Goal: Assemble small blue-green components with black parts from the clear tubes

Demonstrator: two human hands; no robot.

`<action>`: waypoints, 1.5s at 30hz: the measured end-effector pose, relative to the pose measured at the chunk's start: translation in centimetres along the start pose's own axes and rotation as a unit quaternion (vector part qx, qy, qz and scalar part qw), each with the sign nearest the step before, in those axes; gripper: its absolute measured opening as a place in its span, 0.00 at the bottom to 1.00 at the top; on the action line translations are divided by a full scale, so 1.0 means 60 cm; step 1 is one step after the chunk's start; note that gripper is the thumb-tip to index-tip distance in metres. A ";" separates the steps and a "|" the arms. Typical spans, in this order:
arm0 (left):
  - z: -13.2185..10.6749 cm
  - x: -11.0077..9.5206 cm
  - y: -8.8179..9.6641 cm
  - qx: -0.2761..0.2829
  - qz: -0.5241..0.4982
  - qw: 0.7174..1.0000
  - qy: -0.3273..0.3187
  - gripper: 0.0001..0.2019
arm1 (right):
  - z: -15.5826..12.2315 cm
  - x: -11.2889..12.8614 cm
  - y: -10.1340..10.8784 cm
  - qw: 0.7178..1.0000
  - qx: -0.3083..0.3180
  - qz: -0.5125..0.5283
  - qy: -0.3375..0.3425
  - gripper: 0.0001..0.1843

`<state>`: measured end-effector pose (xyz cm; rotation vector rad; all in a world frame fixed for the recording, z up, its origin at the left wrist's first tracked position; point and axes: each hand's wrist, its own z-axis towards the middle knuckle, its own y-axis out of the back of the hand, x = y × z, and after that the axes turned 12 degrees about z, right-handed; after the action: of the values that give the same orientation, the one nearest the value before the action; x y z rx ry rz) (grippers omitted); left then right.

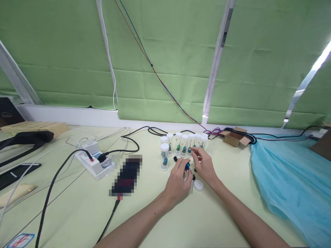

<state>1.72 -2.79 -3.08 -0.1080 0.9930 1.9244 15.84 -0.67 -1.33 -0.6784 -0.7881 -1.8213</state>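
Left hand [178, 181] pinches blue piece [187, 166], in front of vials [164, 162]; right hand [205, 164] bent beside it, cannot tell if grasping; step appears two-handed fine handling; next move probably calls for steady left pinch, precise right fingertips

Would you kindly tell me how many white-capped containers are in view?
8 visible: the front-left container, two containers just behind it, and five containers ranged to the right. Others may be hidden.
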 end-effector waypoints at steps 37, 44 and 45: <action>0.005 0.005 -0.005 0.075 0.022 0.997 0.028 0.12 | -0.007 0.010 -0.004 0.997 -0.059 0.054 -0.018 0.13; -0.005 0.003 -0.009 0.113 0.097 0.984 -0.098 0.14 | -0.008 0.017 0.001 0.995 -0.088 0.040 0.001 0.26; -0.006 0.003 -0.010 0.113 0.097 0.983 -0.107 0.14 | -0.008 0.017 0.001 0.995 -0.087 0.037 0.003 0.27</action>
<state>2.00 -2.76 -3.74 0.3315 1.0989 1.9332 15.51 -1.65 -0.85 -0.8042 -0.5967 -1.8371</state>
